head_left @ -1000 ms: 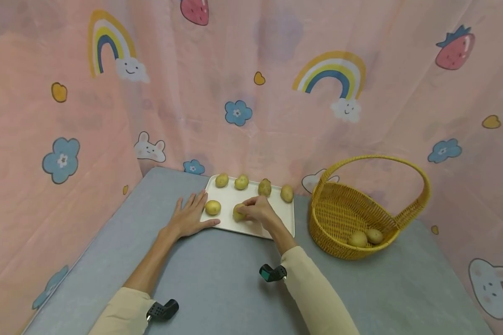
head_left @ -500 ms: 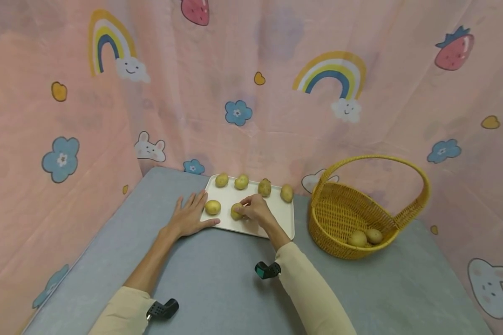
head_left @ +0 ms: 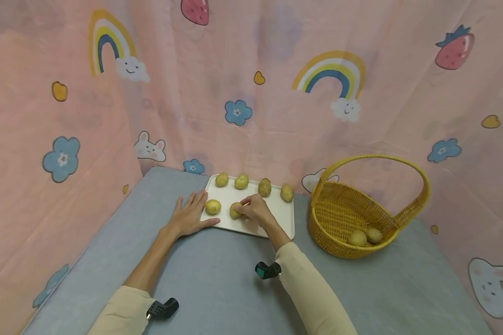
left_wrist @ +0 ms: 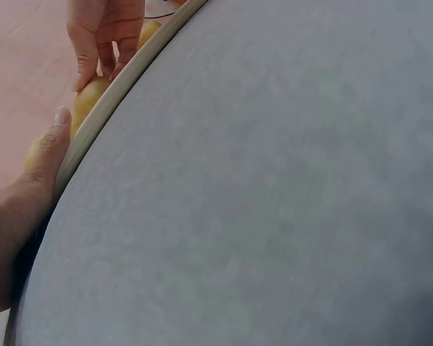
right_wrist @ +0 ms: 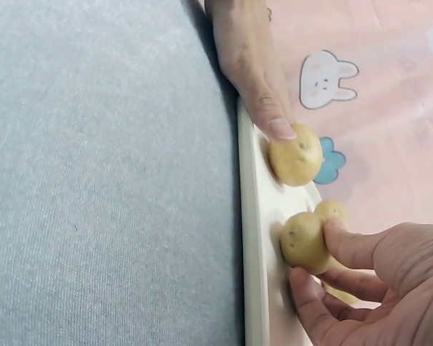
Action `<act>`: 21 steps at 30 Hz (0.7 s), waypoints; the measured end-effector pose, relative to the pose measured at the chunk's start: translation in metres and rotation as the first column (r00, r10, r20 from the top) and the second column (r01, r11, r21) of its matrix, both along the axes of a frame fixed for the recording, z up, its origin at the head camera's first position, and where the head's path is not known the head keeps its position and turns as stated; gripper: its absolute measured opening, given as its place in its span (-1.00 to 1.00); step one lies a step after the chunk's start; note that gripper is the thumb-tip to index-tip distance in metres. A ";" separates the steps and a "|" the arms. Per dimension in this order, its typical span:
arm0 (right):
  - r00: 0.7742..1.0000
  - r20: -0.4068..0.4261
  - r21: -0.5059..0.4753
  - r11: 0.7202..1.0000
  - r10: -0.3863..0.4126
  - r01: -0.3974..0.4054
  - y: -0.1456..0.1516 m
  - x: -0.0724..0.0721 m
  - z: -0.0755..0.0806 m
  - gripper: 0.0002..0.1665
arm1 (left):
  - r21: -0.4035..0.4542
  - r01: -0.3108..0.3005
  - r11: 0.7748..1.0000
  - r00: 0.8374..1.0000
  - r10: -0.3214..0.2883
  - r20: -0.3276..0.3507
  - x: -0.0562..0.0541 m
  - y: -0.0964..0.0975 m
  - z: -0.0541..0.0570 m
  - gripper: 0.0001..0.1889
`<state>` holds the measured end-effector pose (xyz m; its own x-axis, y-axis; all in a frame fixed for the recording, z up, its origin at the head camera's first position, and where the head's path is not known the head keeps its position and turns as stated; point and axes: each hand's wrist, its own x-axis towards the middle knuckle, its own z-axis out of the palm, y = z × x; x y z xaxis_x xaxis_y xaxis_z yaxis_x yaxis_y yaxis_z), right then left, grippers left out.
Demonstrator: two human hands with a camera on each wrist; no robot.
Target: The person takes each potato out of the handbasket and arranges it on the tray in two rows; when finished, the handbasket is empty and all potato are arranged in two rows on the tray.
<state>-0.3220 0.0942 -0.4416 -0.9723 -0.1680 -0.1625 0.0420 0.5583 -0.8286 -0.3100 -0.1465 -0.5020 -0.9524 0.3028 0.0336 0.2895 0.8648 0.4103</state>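
A white rectangular tray (head_left: 251,226) lies on the grey-blue table, several potatoes on it. Four-fingered and spread, my left hand (head_left: 188,217) rests at the tray's left end, its thumb over the front rim beside a round potato (head_left: 212,207). My right hand (head_left: 257,210) pinches another potato (right_wrist: 305,242) between thumb and fingertips, low over the tray's front half, to the right of the first one. Along the back of the tray stands a row of potatoes, among them a brownish one (head_left: 264,187) and one at the right corner (head_left: 287,193).
A yellow wicker basket (head_left: 343,251) with a tall arched handle stands right of the tray, two potatoes (head_left: 365,237) inside. Behind the table hangs a pink patterned curtain (head_left: 251,139). Grey-blue tabletop (head_left: 218,279) stretches in front of the tray.
The right hand has shifted slightly left along the tray with the potato in its fingers, closer to the front-left potato. The left hand has stayed in place.
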 end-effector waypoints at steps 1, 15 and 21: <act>1.000 0.003 0.002 1.000 0.001 -0.001 0.000 0.000 0.000 -0.59 | 0.002 -0.002 1.000 1.000 0.002 0.000 0.000 0.000 0.000 0.14; 1.000 0.008 0.040 0.999 0.011 -0.012 0.008 0.001 0.005 -0.48 | 0.010 -0.004 1.000 1.000 0.004 0.003 0.002 0.001 0.003 0.13; 1.000 0.023 0.025 1.000 0.013 -0.014 0.014 0.004 0.009 -0.44 | 0.008 -0.001 1.000 1.000 0.001 -0.002 0.004 0.002 0.004 0.12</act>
